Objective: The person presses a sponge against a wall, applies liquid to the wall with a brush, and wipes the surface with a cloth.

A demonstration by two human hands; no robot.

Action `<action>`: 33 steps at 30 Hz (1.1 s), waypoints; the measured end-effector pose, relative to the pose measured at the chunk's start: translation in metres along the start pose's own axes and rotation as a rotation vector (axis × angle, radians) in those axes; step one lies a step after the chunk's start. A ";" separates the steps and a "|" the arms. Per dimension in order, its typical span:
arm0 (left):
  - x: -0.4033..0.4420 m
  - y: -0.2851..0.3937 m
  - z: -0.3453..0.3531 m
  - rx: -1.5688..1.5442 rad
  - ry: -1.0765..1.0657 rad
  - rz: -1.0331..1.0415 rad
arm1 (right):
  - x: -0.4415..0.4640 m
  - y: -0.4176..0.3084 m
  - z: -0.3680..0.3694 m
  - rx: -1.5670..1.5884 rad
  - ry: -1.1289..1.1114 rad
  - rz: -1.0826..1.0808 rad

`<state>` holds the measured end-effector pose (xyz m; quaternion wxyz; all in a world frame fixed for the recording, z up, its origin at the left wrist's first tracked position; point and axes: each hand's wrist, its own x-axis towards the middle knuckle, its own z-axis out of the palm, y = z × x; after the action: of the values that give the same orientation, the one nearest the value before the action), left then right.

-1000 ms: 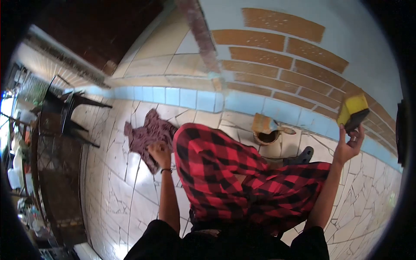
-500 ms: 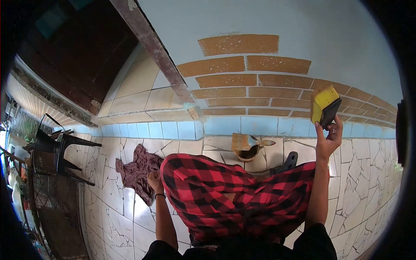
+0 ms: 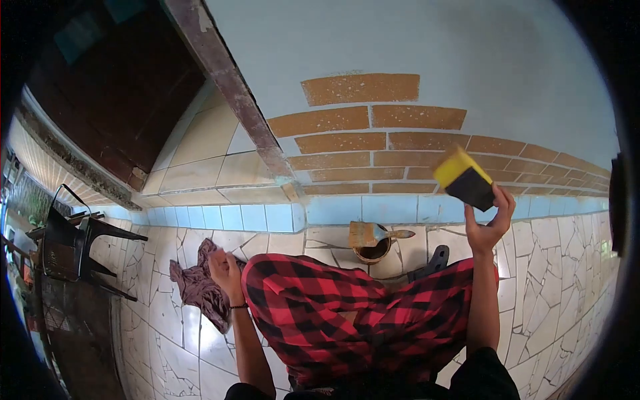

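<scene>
My right hand grips a yellow sponge with a black backing by its lower edge. The sponge is tilted, its yellow side towards the painted wall, and its upper end is stained brown; whether it touches the wall I cannot tell. My left hand is beside my knee, over a crumpled maroon cloth, its fingers apart and partly blurred. On the floor ahead, a paintbrush rests across the rim of a small pot with dark contents.
Brown brick shapes cover part of the pale blue wall, above light blue skirting tiles. A black chair stands at left near a dark door. My crossed legs in checked trousers rest on the tiled floor.
My right hand has moved left and down with the sponge, which has turned. My left hand has shifted slightly left, its fingers opening out. The view has tilted up a little.
</scene>
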<state>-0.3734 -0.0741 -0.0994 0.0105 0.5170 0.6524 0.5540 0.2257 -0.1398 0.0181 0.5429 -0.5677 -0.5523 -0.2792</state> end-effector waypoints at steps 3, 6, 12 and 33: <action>0.029 0.075 0.017 -0.025 0.097 0.114 | 0.029 -0.029 0.001 -0.118 -0.028 -0.249; 0.055 0.143 0.043 -0.197 0.143 0.358 | 0.063 -0.067 0.012 -0.090 -0.032 -0.383; 0.079 0.282 0.124 -0.704 0.137 0.872 | 0.125 -0.114 0.059 0.048 -0.098 -0.637; 0.070 0.271 0.197 -0.894 -0.122 0.501 | 0.139 -0.130 0.120 -0.257 -0.223 -0.858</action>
<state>-0.1105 0.0736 0.0624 0.1354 0.6340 0.2061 0.7329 0.1037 -0.0095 0.1549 0.2406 -0.3772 -0.7532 -0.4822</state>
